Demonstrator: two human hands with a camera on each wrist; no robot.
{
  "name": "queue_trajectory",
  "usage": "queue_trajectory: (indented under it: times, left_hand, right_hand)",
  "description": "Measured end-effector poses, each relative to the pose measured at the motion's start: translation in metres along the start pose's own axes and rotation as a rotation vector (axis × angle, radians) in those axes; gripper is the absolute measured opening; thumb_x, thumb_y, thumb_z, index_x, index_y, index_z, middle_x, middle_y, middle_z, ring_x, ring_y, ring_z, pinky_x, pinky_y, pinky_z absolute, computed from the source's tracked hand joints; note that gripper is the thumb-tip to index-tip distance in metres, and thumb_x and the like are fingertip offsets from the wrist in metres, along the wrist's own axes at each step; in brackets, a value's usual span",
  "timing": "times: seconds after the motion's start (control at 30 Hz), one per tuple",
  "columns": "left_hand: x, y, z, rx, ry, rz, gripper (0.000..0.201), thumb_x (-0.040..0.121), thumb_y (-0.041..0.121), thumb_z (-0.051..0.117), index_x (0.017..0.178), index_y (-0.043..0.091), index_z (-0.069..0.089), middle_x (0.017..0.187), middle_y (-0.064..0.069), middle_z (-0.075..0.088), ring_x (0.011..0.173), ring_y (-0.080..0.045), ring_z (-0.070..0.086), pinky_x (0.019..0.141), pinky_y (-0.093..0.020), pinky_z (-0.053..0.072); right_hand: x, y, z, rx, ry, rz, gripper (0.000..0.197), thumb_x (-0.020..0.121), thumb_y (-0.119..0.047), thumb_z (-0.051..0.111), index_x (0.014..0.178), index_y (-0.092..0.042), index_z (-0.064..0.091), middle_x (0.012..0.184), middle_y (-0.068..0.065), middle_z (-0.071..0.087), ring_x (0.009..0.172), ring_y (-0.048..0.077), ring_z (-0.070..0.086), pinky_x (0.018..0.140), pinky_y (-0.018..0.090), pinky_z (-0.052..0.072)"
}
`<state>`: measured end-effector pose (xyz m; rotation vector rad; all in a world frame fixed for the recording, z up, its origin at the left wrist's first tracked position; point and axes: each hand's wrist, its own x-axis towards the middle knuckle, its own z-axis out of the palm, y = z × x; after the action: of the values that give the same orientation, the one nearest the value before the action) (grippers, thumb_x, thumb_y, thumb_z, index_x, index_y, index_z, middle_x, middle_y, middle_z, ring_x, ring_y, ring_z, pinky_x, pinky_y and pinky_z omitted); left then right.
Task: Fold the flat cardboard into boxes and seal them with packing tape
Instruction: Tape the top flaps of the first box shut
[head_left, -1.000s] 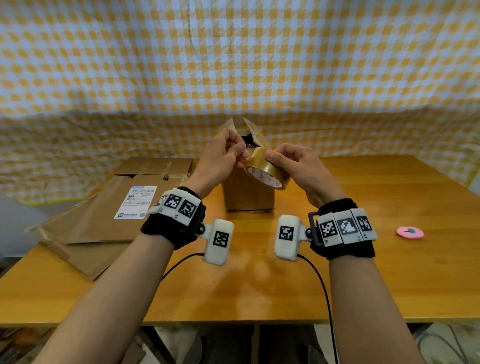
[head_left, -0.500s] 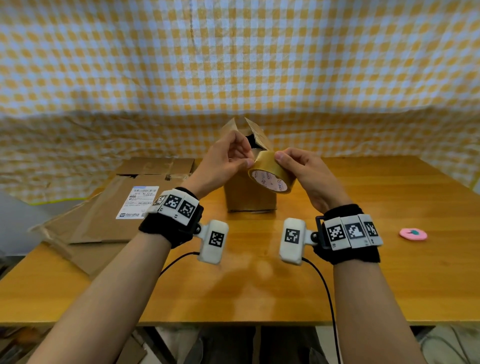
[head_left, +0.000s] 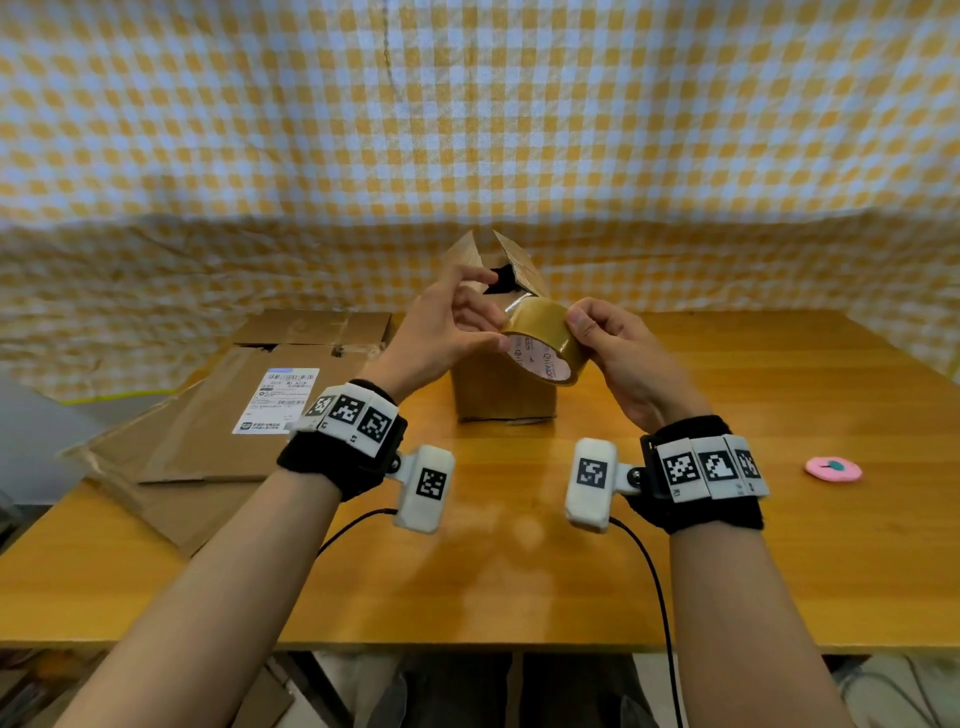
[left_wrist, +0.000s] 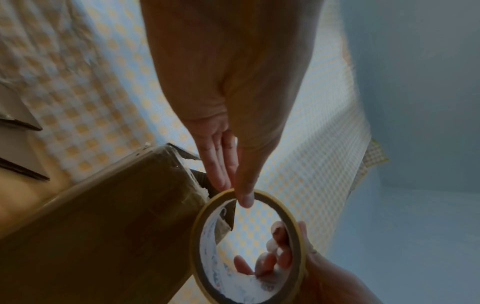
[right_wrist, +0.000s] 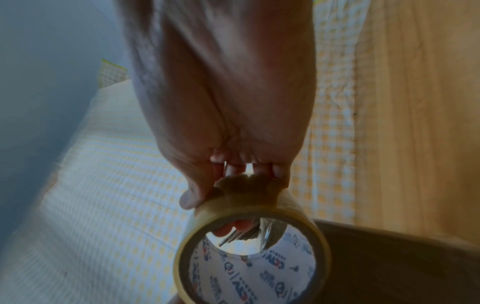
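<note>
**Tape end being picked, box top not yet shut**

Nearest, both hands are raised above the table (head_left: 519, 582) with a tape roll (head_left: 545, 340) between them. The right hand (head_left: 623, 358) grips the roll, thumb on its outer band and fingers curled through the core. The left hand (head_left: 441, 332) meets the roll's upper edge with thumb and fingertips — it looks to be picking at the loose end, where a short glint of film shows, though whether it truly has the end pinched I cannot tell.

Just behind the roll stands a box (head_left: 501, 384), upright on the table, its sides formed but its top flaps (head_left: 511, 260) up and gaping. So one box is folded, and its top is unsealed; the bottom seam is hidden.

To the left lies flat cardboard (head_left: 218, 415), one sheet bearing a white label (head_left: 278, 400) — more boxes left to make, I'd judge. Off right sits a small pink disc (head_left: 832, 469). Behind everything hangs a yellow checked cloth (head_left: 467, 130).
</note>
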<state>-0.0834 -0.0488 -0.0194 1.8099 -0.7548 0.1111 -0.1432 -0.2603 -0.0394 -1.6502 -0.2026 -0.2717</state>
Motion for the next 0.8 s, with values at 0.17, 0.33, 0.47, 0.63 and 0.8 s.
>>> queue_trajectory:
  times: [0.17,0.33,0.47,0.63,0.8]
  left_hand:
    - [-0.002,-0.003,0.004,0.102,0.06,0.008,0.035,0.071,0.011,0.087,0.103,0.009,0.074,0.09,0.001,0.073,0.082,-0.003,0.068,0.079,-0.017,0.054]
    - [-0.004,-0.001,0.008,0.172,0.163,0.116,0.021,0.073,0.012,0.086,0.091,0.012,0.075,0.089,0.003,0.073,0.082,-0.002,0.068,0.075,-0.016,0.054]
    - [-0.003,-0.001,0.011,0.245,0.197,0.223,0.017,0.077,0.011,0.082,0.091,0.01,0.071,0.09,0.004,0.069,0.083,-0.005,0.065,0.074,-0.017,0.053]
    - [0.0,-0.01,0.016,0.324,0.187,0.28,0.013,0.084,0.011,0.075,0.094,0.009,0.066,0.093,0.0,0.065,0.085,-0.011,0.063,0.077,-0.024,0.054]
    - [-0.002,-0.016,0.023,0.424,0.197,0.327,0.007,0.092,0.01,0.065,0.097,0.009,0.059,0.096,0.0,0.057,0.084,-0.01,0.054,0.076,-0.017,0.046]
  right_hand:
    - [-0.001,0.0,0.001,-0.027,0.011,-0.019,0.026,0.105,-0.019,0.05,0.081,-0.02,0.06,0.072,-0.011,0.057,0.075,0.01,0.048,0.074,0.027,0.037]
    - [0.002,0.004,0.001,0.029,0.006,-0.028,0.024,0.104,-0.022,0.05,0.082,-0.019,0.06,0.075,-0.009,0.057,0.078,0.011,0.048,0.077,0.029,0.037]
    - [0.003,0.009,0.002,0.142,0.015,-0.018,0.022,0.104,-0.02,0.049,0.085,-0.015,0.059,0.076,-0.006,0.056,0.073,0.01,0.049,0.073,0.026,0.04]
    - [0.003,0.013,0.002,0.22,0.011,-0.003,0.019,0.103,-0.02,0.049,0.089,-0.012,0.058,0.079,-0.002,0.055,0.071,0.009,0.052,0.071,0.026,0.041]
    - [0.005,0.014,0.001,0.248,0.005,0.011,0.021,0.096,-0.029,0.055,0.095,-0.008,0.058,0.085,0.003,0.055,0.076,0.012,0.051,0.073,0.026,0.042]
